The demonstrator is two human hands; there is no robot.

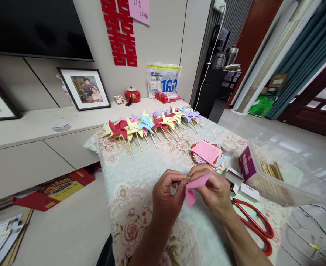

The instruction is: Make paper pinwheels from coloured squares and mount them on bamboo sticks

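Note:
My right hand [214, 186] is closed on a pink paper pinwheel [197, 182], its folded blades sticking out between the fingers. My left hand [170, 190] pinches what looks like the end of a thin wooden stick [175, 183], mostly hidden by the fingers. A small shiny bit shows where the fingertips of both hands meet at the pinwheel's middle. Just beyond the hands lies a stack of cut paper squares [207, 152], pink on top. Finished pinwheels [146, 125] in several colours lie in a row on sticks along the table's far side.
Red-handled scissors [255, 221] lie right of my right forearm, near small white boxes [248, 192]. A clear plastic bin [284, 184] of wooden sticks [272, 171] stands at the right. A round clear container [229, 147] sits behind. A floral cloth [140, 177] covers the table, beside a white cabinet [76, 127].

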